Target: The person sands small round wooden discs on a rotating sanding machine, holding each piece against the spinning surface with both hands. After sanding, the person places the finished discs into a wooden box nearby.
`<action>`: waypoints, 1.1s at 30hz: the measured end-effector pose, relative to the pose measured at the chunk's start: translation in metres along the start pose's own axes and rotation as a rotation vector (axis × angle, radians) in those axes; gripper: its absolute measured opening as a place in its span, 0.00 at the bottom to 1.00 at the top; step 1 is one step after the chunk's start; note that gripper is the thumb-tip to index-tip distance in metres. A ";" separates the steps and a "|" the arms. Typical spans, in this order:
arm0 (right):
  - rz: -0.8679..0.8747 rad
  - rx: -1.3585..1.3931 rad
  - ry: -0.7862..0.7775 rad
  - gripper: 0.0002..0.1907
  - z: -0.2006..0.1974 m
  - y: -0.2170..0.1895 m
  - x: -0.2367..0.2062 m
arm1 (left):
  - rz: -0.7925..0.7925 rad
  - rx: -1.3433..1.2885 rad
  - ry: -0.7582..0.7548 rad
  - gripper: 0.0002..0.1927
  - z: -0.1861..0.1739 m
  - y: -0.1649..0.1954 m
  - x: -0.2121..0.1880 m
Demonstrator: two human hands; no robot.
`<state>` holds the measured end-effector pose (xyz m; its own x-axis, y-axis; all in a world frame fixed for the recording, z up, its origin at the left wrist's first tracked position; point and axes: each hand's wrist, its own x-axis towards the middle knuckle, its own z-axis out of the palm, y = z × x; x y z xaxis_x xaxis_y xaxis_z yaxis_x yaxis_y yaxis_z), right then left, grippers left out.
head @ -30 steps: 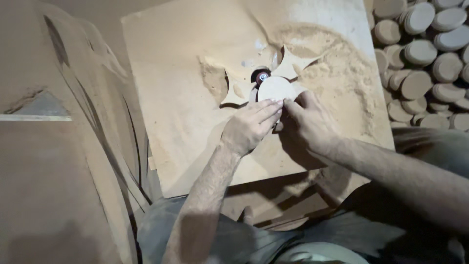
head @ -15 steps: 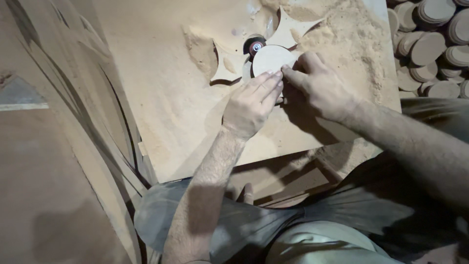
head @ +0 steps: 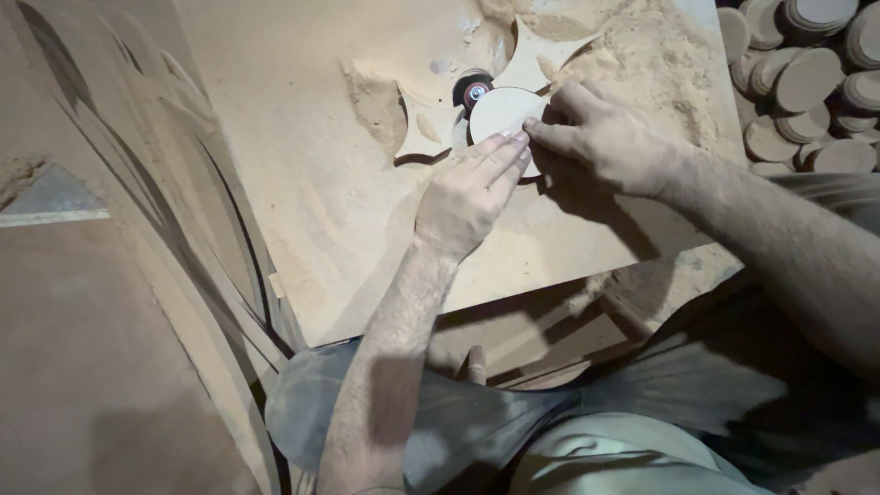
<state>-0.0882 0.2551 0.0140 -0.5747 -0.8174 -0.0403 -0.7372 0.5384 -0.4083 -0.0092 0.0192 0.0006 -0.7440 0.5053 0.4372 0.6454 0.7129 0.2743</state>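
A round wooden disc (head: 500,112) lies flat on a dusty board (head: 302,183), pressed against a small spinning cutter (head: 475,92) with a red hub. My left hand (head: 472,188) lies flat with its fingertips on the disc's near edge. My right hand (head: 600,137) pinches the disc's right edge between thumb and fingers. Star-shaped cut-out scraps (head: 422,137) lie around the cutter.
Sawdust (head: 642,64) is heaped at the board's far right. A pile of several finished round discs (head: 807,82) fills the top right corner. Leaning wooden sheets (head: 119,229) stand at the left. My knees and clothing (head: 568,422) fill the bottom.
The view has shifted so the board and hands sit higher in frame. Both hands stay on the disc at the cutter, turning it slightly.
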 end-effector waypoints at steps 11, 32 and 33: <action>-0.038 -0.076 0.004 0.21 -0.012 0.004 0.008 | -0.044 0.041 0.071 0.14 0.006 0.003 -0.001; -0.105 -0.345 -0.002 0.19 -0.022 -0.002 0.015 | -0.112 0.092 0.116 0.11 0.012 0.009 0.003; -0.094 -0.343 -0.025 0.19 -0.023 -0.003 0.017 | -0.110 0.083 0.117 0.12 0.012 0.009 0.004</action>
<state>-0.1041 0.2450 0.0355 -0.4932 -0.8690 -0.0408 -0.8652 0.4949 -0.0811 -0.0082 0.0331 -0.0055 -0.7809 0.3656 0.5065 0.5413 0.8008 0.2565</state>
